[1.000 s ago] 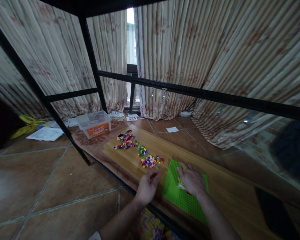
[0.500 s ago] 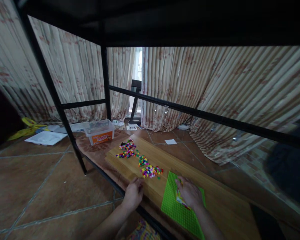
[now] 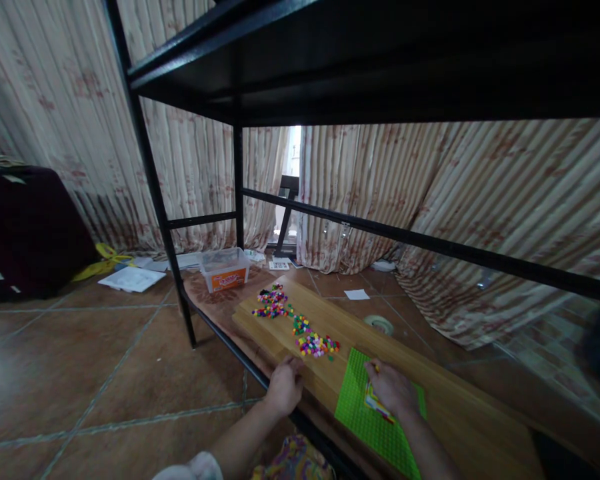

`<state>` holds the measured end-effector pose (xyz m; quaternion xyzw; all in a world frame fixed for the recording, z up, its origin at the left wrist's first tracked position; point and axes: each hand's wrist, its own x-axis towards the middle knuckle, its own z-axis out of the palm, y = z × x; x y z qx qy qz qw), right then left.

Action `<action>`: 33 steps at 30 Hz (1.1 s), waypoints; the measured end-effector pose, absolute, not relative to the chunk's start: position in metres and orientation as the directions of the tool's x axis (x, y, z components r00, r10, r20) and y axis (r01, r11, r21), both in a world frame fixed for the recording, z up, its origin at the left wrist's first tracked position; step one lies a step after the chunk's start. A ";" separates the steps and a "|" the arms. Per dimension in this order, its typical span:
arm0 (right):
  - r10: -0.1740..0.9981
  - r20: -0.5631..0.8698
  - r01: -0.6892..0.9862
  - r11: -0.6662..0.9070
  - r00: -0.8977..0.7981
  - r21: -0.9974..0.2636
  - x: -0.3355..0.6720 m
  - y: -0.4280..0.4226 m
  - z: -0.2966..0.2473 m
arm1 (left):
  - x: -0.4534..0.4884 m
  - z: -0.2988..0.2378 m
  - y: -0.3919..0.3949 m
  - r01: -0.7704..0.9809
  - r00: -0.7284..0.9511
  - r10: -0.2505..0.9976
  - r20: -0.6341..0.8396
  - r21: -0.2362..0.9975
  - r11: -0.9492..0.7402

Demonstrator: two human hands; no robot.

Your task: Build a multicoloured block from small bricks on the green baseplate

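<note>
A green studded baseplate (image 3: 360,413) lies on a wooden board (image 3: 420,373) set on the low shelf of a black metal rack. My right hand (image 3: 391,388) rests on the baseplate with fingers curled over a small patch of coloured bricks (image 3: 375,405) fixed there. My left hand (image 3: 285,387) grips the near edge of the board, fingers bent over it. A scatter of small coloured bricks (image 3: 314,343) lies on the board just beyond both hands, with a second heap (image 3: 271,303) farther left.
A clear plastic tub with an orange label (image 3: 225,269) stands at the shelf's far left end. The rack's upright posts (image 3: 153,173) and upper shelf (image 3: 380,60) hang close overhead. Papers (image 3: 130,278) lie on the tiled floor; curtains hang behind.
The camera has tilted up and dropped lower, bringing the upper shelf into view. My left hand drew back from the bricks to the board's near edge. My right hand stayed on the baseplate.
</note>
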<state>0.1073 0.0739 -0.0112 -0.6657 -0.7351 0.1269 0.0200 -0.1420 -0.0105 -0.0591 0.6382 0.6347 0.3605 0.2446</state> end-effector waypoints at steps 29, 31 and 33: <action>0.982 -0.073 0.982 0.166 -0.173 -0.092 0.112 0.072 -0.009 | -0.180 -0.042 0.038 0.817 -0.122 0.992 0.015 0.570 0.092; 0.985 -0.075 0.984 0.147 -0.155 -0.101 0.112 0.071 -0.009 | -0.175 -0.040 0.044 0.840 -0.096 0.995 0.014 0.537 0.073; 0.990 -0.079 0.988 0.104 -0.113 -0.110 0.111 0.071 -0.009 | -0.170 -0.039 0.050 0.858 -0.081 0.997 0.013 0.509 0.063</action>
